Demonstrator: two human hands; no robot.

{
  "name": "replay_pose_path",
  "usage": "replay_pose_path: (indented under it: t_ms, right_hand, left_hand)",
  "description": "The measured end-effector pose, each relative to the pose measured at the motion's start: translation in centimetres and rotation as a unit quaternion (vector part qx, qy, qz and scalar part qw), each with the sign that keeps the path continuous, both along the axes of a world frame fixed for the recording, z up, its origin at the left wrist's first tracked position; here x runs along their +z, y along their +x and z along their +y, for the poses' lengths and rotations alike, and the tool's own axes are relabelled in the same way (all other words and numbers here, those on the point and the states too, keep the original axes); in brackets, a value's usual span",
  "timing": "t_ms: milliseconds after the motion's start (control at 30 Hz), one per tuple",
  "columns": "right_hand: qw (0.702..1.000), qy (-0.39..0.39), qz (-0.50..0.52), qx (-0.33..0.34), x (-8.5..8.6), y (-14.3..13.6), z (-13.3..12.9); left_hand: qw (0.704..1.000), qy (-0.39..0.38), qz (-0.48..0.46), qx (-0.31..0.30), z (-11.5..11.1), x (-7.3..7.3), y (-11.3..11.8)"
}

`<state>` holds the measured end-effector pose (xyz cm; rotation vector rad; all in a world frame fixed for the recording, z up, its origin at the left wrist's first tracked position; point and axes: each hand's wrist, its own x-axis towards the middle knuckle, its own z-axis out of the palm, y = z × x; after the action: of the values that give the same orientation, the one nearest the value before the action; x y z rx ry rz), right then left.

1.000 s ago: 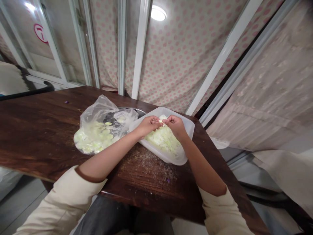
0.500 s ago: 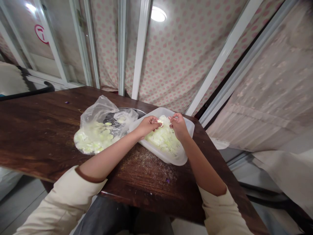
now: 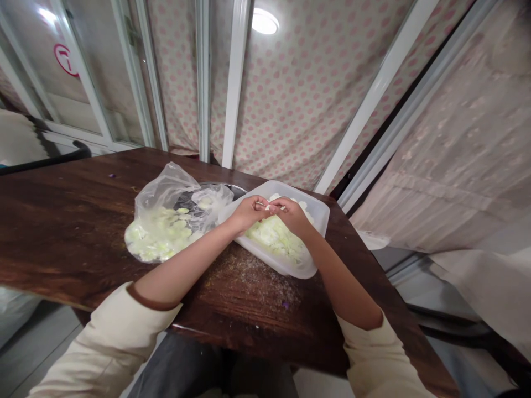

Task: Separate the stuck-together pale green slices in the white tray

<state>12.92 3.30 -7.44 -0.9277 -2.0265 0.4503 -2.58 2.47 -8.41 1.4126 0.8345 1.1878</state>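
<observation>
Over a translucent white plastic tub [image 3: 305, 268] my two hands meet with their fingertips together. My left hand [image 3: 251, 213] is closed in a pinch on a small whitish petal-like piece [image 3: 267, 208]. From the other side my right hand [image 3: 291, 214] is also closed, its thumb and fingers at the same piece; the fingers partly hide it. Below them a heap of pale yellow-green petal-like pieces [image 3: 271, 232] lies in the tub. Left of the tub, a clear plastic bag [image 3: 166, 185] holds similar flat, pale green pieces [image 3: 161, 232].
A round metal tray [image 3: 226, 189] shows behind the bag and tub. Fine pale crumbs [image 3: 253, 282] and a purple bit [image 3: 285, 304] are on the dark wooden table [image 3: 66, 221]. Glass panels with a dotted curtain [image 3: 286, 105] stand behind it.
My right hand has moved left, from the tub's right part to my left hand, and their fingertips now meet. My left hand has hardly moved.
</observation>
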Motion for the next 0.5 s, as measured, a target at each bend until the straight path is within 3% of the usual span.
replay_pose_path:
  t_ms: [167, 333, 500]
  right_hand:
    - [1.0, -0.022, 0.012, 0.004, 0.1, 0.1, 0.1]
    - [0.994, -0.044, 0.071, -0.068, -0.1, 0.1, 0.4]
    - [0.984, -0.018, 0.095, -0.148, -0.3, 0.7, 1.0]
  left_hand:
    - [0.999, -0.02, 0.036, 0.009, 0.0, -0.1, 0.0]
    - [0.998, -0.016, 0.051, 0.014, -0.1, 0.2, 0.0]
    - [0.999, -0.016, 0.033, 0.035, -0.1, 0.2, 0.1]
